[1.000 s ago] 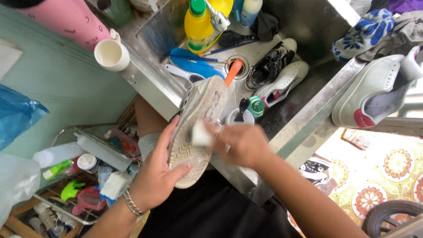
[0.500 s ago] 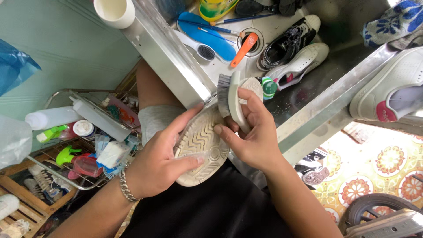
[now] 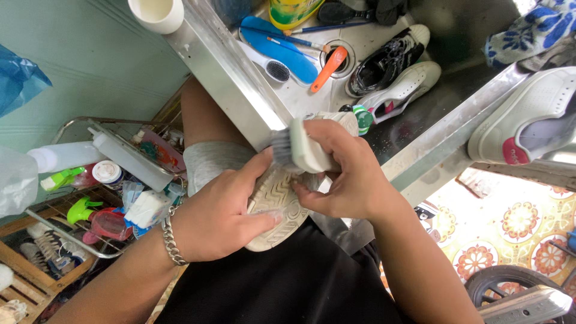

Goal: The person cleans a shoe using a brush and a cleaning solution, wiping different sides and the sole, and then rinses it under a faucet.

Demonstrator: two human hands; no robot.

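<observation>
My left hand (image 3: 219, 216) grips a white sneaker (image 3: 277, 207) turned sole-up over my lap, at the front edge of a steel sink (image 3: 240, 78). The tread is dirty and beige. My right hand (image 3: 345, 174) holds a white scrub brush (image 3: 297, 150) with grey bristles, pressed onto the sole near the toe end. The front of the shoe is hidden behind the brush and my right hand. A metal chain bracelet (image 3: 170, 243) sits on my left wrist.
In the sink lie a black sneaker (image 3: 384, 57), a white sneaker (image 3: 402, 90), blue insoles (image 3: 288, 51), an orange-handled brush (image 3: 327, 63) and a yellow bottle (image 3: 294, 12). Another white shoe (image 3: 528, 120) rests on the right rim. A wire rack (image 3: 102, 198) of bottles stands left.
The brush has swung from upright beside the sole to lying flat across it, and my right hand has moved left and down with it. The left hand keeps its grip.
</observation>
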